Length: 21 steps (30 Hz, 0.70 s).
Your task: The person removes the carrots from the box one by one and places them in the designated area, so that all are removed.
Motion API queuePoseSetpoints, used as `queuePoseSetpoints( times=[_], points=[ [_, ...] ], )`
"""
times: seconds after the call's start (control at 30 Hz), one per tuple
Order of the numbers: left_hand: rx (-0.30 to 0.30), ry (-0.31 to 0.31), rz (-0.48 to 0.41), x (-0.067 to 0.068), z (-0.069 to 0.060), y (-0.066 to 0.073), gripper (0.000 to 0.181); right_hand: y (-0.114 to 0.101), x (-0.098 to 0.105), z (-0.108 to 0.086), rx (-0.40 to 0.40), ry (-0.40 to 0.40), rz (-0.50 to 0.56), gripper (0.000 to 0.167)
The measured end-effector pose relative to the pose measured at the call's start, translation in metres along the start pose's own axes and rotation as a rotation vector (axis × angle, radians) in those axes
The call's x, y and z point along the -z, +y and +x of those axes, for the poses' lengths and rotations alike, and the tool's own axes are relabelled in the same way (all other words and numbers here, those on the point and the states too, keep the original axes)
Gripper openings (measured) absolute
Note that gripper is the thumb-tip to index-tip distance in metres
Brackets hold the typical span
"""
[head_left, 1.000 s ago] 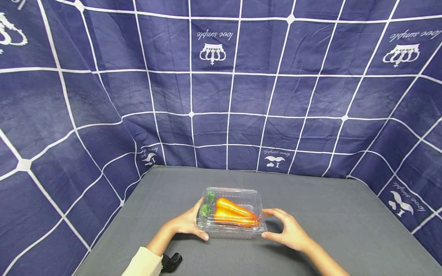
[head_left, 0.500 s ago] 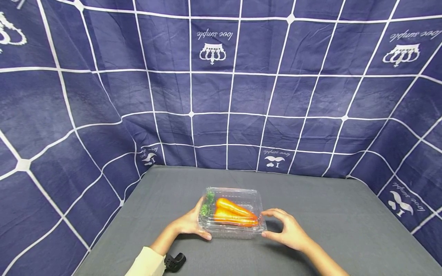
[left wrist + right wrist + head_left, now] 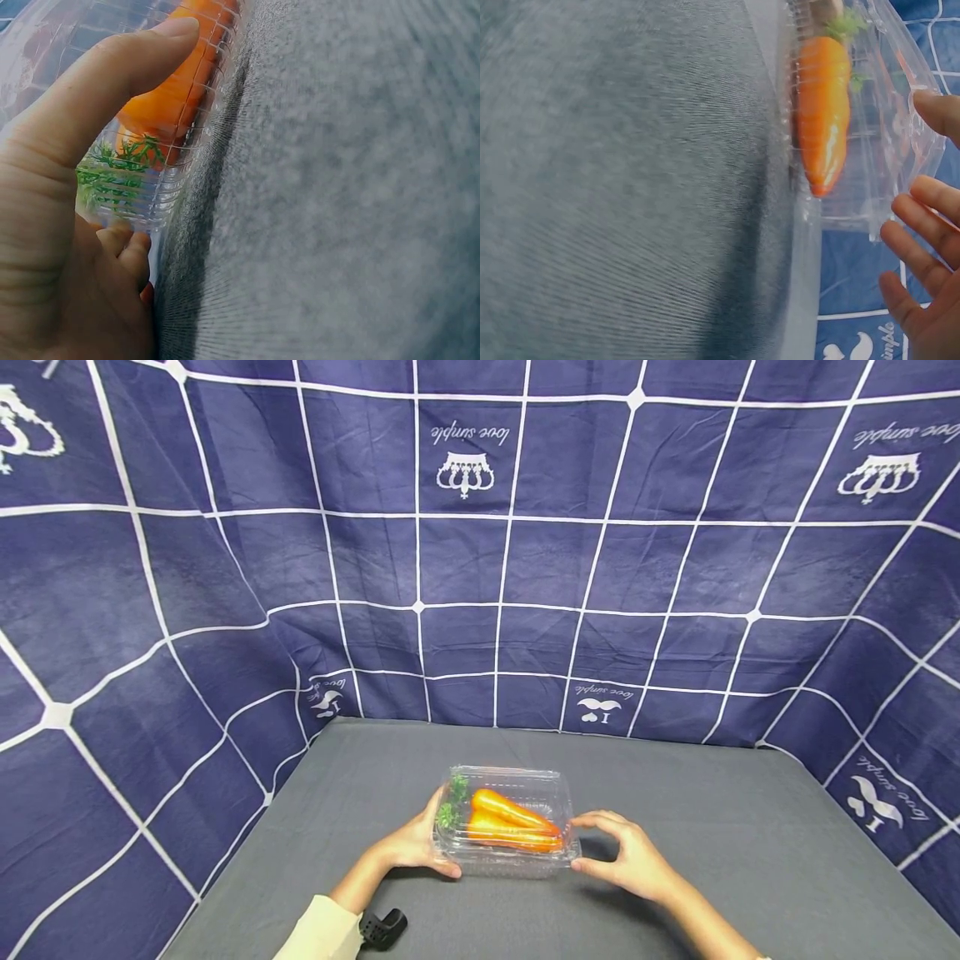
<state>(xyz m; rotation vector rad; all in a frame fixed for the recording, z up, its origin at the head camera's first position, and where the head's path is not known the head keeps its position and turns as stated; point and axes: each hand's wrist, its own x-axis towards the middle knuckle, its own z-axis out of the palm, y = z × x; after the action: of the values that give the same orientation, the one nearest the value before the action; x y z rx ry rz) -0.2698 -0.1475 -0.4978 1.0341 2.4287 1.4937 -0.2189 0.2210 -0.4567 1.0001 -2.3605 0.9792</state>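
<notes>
In the head view, a clear plastic food container [image 3: 517,866] with its lid down stands on the grey cloth. Two orange carrots [image 3: 513,828] with green tops lie inside, tops toward the left. My left hand [image 3: 412,843] grips the container's left end; the left wrist view has the thumb [image 3: 124,71] along the front wall and fingers at the end. At the opposite end is my right hand [image 3: 630,860], thumb by the near corner. In the right wrist view its thumb [image 3: 936,112] meets the lid's rim, while the fingers [image 3: 922,225] are spread and loosely bent.
The container sits on a grey cloth-covered surface [image 3: 675,793]. A blue curtain [image 3: 555,560] with white grid lines closes off the back and both sides. A black strap piece [image 3: 384,929] hangs by the left sleeve [image 3: 322,931].
My left hand has shifted slightly to the right along the container's left end. The right hand keeps nearly the same place, and the carrots look unmoved inside.
</notes>
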Motion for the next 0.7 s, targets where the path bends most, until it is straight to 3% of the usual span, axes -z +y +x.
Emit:
queuePoseSetpoints(
  times=[0.5,0.7],
  points=[
    [0.033,-0.006,-0.036,-0.001,0.0,0.004,0.138,-0.005,0.023,0.021,-0.074,-0.03,0.047,0.029],
    [0.115,0.005,0.042,0.0,0.0,0.006,0.139,-0.009,0.036,0.038,-0.082,-0.024,0.07,0.022]
  ],
)
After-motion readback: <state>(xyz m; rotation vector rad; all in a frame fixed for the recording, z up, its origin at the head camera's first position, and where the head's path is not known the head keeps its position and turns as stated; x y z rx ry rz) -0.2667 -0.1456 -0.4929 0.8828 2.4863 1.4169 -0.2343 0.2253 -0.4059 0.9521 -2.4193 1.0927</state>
